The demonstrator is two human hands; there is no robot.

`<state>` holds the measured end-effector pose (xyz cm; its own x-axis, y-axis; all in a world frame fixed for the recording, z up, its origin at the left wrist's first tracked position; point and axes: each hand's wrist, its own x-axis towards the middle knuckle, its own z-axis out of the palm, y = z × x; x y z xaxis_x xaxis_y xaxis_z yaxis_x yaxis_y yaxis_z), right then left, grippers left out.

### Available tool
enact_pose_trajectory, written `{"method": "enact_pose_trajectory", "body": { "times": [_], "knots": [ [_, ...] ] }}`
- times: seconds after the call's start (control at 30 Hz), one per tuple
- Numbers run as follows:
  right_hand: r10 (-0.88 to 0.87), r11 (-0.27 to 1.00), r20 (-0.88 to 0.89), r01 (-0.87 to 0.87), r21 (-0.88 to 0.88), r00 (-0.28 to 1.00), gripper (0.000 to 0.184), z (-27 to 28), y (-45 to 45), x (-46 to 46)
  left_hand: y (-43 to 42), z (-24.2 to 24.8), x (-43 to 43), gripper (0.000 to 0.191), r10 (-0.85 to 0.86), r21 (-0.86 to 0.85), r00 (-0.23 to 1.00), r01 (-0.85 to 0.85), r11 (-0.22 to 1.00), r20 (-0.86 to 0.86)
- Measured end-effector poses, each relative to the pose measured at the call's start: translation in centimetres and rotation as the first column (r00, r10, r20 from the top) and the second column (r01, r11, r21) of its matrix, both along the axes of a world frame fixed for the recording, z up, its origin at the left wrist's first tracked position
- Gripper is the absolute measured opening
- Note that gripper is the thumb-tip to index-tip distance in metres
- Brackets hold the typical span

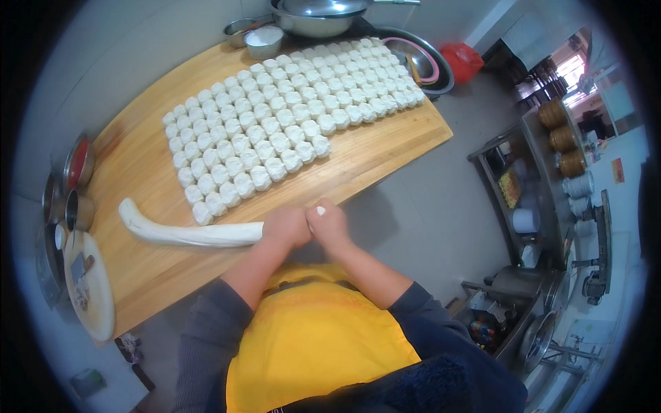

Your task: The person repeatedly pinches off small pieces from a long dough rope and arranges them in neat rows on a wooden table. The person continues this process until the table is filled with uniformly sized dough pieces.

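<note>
A long, thick roll of white dough (191, 234) lies along the near part of the wooden table (361, 149), its far left end curving away. My left hand (287, 226) is closed around the roll's right end. Touching it on the right is my right hand (328, 225), fingers curled, with a bit of white dough showing at the top of the fist. Beyond both hands, many small floured dough pieces (248, 134) stand in close rows across the table.
At the left edge are a round white board (106, 289) with a scraper, and metal bowls (80, 209). A bowl of flour (264, 43), a large lidded pan (320, 23) and a basin (444, 85) stand at the back. A steel shelf (547, 180) is at right.
</note>
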<state>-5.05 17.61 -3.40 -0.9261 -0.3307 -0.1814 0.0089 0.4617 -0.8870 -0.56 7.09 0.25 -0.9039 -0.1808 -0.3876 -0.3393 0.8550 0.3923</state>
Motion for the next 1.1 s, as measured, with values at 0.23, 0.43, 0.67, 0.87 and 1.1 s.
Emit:
{"method": "enact_pose_trajectory", "body": {
  "times": [0.23,0.43,0.67,0.87,1.1],
  "knots": [
    [0.382,0.908,0.239,-0.314,-0.277,0.893,0.017,3.9,4.1,-2.2,0.2,-1.1,-3.2,0.027,0.015,-0.075,0.968,0.004,0.997,0.251],
    [0.305,0.949,0.174,-0.284,-0.135,0.936,0.036,6.7,2.4,-10.4,-1.5,-1.0,-1.5,0.047,0.159,0.0,0.982,-0.16,0.987,0.104],
    [0.378,0.896,-0.027,-0.358,0.261,0.925,0.049,-3.0,-1.3,-21.2,-2.0,-1.6,2.1,0.073,0.096,0.016,0.988,-0.095,0.995,-0.124],
    [0.309,0.901,-0.153,-0.237,0.363,0.939,0.048,-1.5,-2.3,-20.2,-3.5,-1.6,5.0,0.071,0.071,-0.111,0.989,-0.086,0.99,-0.132],
    [0.471,0.851,-0.197,-0.384,0.359,0.86,0.033,-0.2,-2.9,-5.9,-4.9,-2.1,5.4,0.034,-0.028,-0.211,0.995,0.007,0.977,-0.099]
  ]
}}
